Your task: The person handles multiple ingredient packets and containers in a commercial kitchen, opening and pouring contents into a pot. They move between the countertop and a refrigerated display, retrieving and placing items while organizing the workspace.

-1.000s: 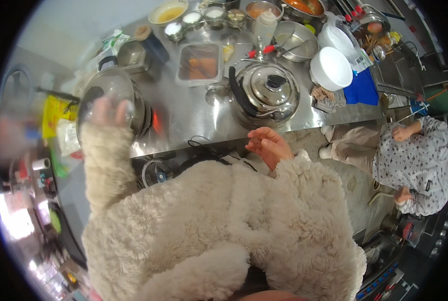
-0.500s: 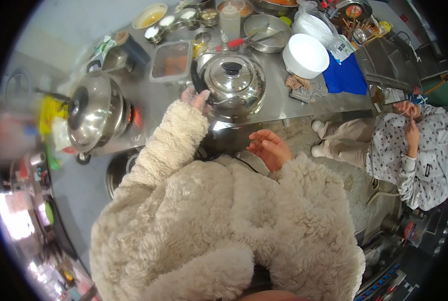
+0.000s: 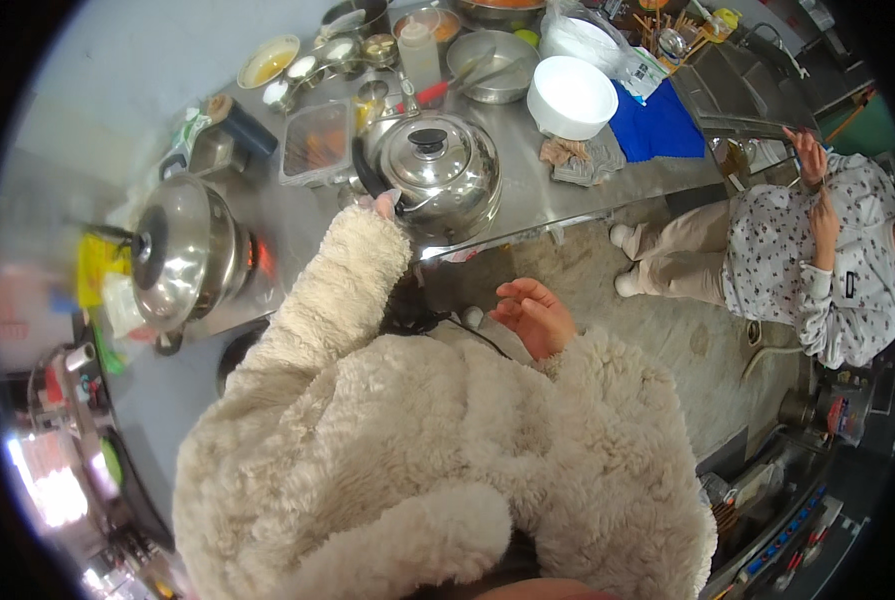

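Observation:
A shiny steel kettle [image 3: 464,190] with a black lid knob stands on the metal counter, its black handle [image 3: 364,168] lying down along the left side. My left hand [image 3: 381,206] is closed at the near end of this handle; a clear film, perhaps a glove, covers it, and the fluffy cream sleeve hides most of it. My right hand [image 3: 537,316] hangs in the air in front of the counter edge, fingers loosely curved and apart, holding nothing. Behind the handle sits a clear-lidded tub [image 3: 317,145] with orange food inside.
At the left, a lidded steel pan [image 3: 182,255] sits over a glowing red burner [image 3: 263,257]. A white bowl [image 3: 572,97], a blue cloth [image 3: 657,125] and a steel pan with utensils [image 3: 490,68] are to the right. Another person [image 3: 797,250] stands at the far right.
The whole view has shifted, so the counter things appear farther left. My left hand stays at the kettle handle. The other person has raised one hand with its fingers extended.

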The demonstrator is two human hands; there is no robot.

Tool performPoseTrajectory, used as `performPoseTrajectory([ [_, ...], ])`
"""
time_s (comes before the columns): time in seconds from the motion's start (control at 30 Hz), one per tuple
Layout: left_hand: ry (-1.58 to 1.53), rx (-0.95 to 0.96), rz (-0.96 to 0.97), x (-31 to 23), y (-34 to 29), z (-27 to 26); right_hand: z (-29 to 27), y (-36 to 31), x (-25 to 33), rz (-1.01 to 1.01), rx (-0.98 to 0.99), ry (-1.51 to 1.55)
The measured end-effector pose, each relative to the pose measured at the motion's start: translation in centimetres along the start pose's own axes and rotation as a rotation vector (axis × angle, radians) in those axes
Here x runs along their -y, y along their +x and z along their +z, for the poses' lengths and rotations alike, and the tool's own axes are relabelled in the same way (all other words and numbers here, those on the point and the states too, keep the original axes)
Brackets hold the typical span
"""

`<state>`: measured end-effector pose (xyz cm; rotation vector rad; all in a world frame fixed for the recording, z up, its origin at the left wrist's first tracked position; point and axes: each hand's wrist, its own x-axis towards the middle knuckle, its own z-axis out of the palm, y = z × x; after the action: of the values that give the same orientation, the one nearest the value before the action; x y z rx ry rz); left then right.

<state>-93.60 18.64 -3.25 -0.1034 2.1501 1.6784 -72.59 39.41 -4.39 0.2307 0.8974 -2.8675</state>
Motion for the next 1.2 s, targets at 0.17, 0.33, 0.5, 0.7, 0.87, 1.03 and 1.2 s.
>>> performPoseTrajectory([
  [0.17, 0.268, 0.077, 0.189, 0.0, -1.0, 0.6, 0.8, -1.2, -2.0, -0.01, -0.075, 0.002],
  [0.33, 0.371, 0.09, 0.234, -0.7, -1.5, -0.4, 1.2, -2.5, -2.6, -0.034, -0.114, 0.008],
  [0.5, 0.249, 0.058, 0.165, 0.3, -0.6, -1.1, 1.8, -3.0, -2.3, -0.008, -0.11, -0.008],
  [0.7, -0.188, -0.287, -0.194, 5.6, 3.3, -3.0, 0.4, -2.1, -0.1, 0.019, -0.008, -0.041],
  [0.87, -0.123, -0.499, -0.185, 10.5, 1.3, -6.9, -2.6, -1.6, 3.4, 0.107, 0.063, -0.082],
  [1.03, -0.332, -0.607, -0.276, 14.7, -1.1, -5.1, -6.3, -1.9, 9.1, 0.168, 0.122, -0.106],
  [1.2, -0.004, -0.642, -0.073, 18.2, -3.1, 0.3, -7.5, -0.6, 11.8, 0.303, 0.167, -0.139],
])
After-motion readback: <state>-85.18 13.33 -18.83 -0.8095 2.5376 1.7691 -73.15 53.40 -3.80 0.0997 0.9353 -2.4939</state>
